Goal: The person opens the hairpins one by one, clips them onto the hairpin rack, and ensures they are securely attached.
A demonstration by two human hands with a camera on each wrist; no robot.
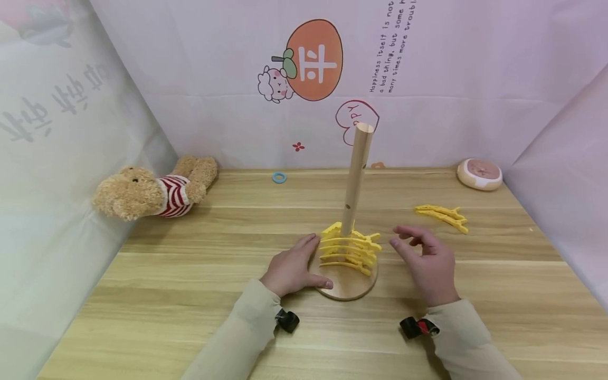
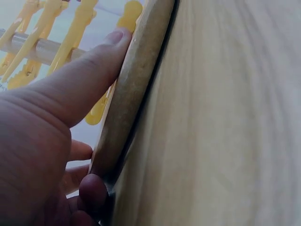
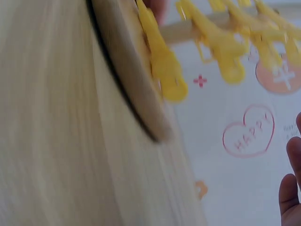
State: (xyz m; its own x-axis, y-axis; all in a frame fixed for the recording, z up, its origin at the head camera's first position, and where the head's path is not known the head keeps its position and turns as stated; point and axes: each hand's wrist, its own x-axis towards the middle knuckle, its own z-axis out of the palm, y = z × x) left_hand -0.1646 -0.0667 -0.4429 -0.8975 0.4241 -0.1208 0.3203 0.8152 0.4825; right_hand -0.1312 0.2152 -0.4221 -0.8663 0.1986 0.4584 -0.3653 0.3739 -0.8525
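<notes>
Nearest us, two pale sleeves [image 1: 242,332] reached over one wooden table [image 1: 190,274], each with one black device [image 1: 288,321] at the wrist. Beyond them we saw two hands. The left hand [image 1: 291,268] grasped the rim of one round base [image 1: 349,287], thumb on top. The right hand [image 1: 429,266] held nothing, its fingers loosely bent and apart, just beside the clip ends. On the base we counted at least four yellow clips [image 1: 366,257], stacked around one upright post [image 1: 357,174]; overlap hid an exact number. One separate yellow piece [image 1: 442,216] lay farther off, to the right. Toward the back we found one toy bear [image 1: 157,192] on its side at left, one round cushion-like object [image 1: 481,174] at right, and one blue ring [image 1: 279,182] between them. Behind stood one printed backdrop [image 1: 214,63].
</notes>
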